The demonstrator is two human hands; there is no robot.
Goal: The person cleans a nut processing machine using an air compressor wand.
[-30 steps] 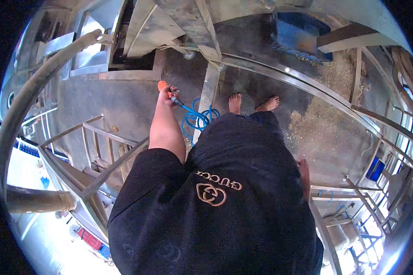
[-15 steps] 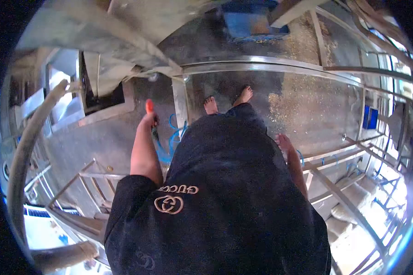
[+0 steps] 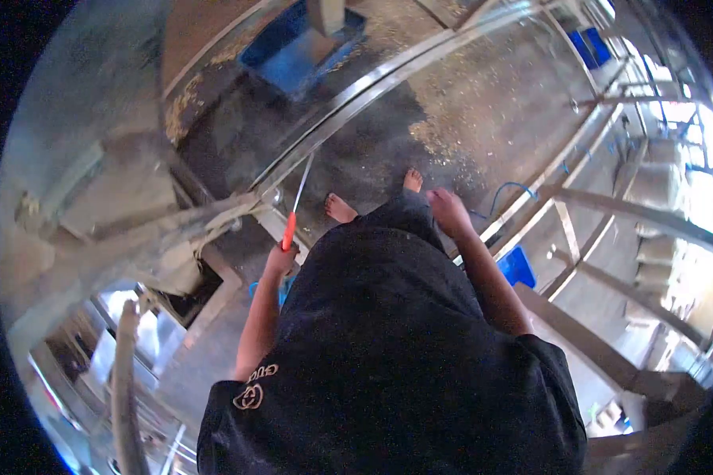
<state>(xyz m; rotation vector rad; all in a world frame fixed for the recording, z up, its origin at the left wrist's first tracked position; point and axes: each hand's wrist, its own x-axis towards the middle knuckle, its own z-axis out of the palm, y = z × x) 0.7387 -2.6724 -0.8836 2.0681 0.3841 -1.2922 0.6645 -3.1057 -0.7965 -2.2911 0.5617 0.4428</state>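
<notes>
My left hand [image 3: 281,259] is closed around the orange-red handle of a tool [image 3: 289,230] with a long, thin metal shaft. The shaft points forward and slightly right, its far end overlapping a metal rail [image 3: 348,96] in this view. My right hand [image 3: 449,212] is held in front of my right thigh with its fingers curled in. Whatever its palm may hold is hidden. Just to its right a thin blue hose [image 3: 509,187] loops beside the frame bars. My bare feet are on the floor between the hands.
A blue tub [image 3: 285,63] stands on the floor beyond the rail. Pale scraps [image 3: 459,103] litter the floor ahead and right. Frame bars [image 3: 547,186] run along my right, with a blue container [image 3: 517,267] behind them. Stacked pale sacks [image 3: 657,214] stand farther right. A thick pole [image 3: 125,380] rises at left.
My view has turned to the right. The left hand has swung the tool forward, so its metal shaft now shows. My right hand has come up from my side to the front of the thigh.
</notes>
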